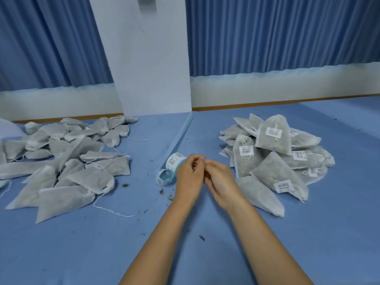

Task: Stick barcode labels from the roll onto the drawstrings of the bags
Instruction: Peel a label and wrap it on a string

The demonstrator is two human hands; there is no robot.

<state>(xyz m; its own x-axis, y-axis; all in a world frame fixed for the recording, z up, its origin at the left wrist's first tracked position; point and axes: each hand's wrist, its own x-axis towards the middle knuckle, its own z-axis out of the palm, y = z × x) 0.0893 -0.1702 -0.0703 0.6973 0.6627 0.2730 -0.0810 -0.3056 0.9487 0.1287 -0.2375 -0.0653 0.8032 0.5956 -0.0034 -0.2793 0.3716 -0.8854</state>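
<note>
My left hand (190, 175) and my right hand (221, 181) meet at the table's middle, fingers curled, fingertips touching. Between the fingertips they pinch something small and pale, mostly hidden, that looks like a barcode label (204, 159). The label roll (174, 160) lies just behind my left hand, and its pale blue backing strip (164, 177) curls loose to the left. Unlabelled drawstring bags (67, 161) lie in a heap on the left. Labelled bags (273, 138) are piled on the right. One unlabelled bag (260, 195) lies flat beside my right hand.
A blue cloth (102, 243) covers the table, with dark crumbs (164, 193) scattered near the roll. A white upright panel (150, 64) stands at the back centre, with a clear strip (178, 136) running forward from its foot. Blue curtains (277, 31) hang behind.
</note>
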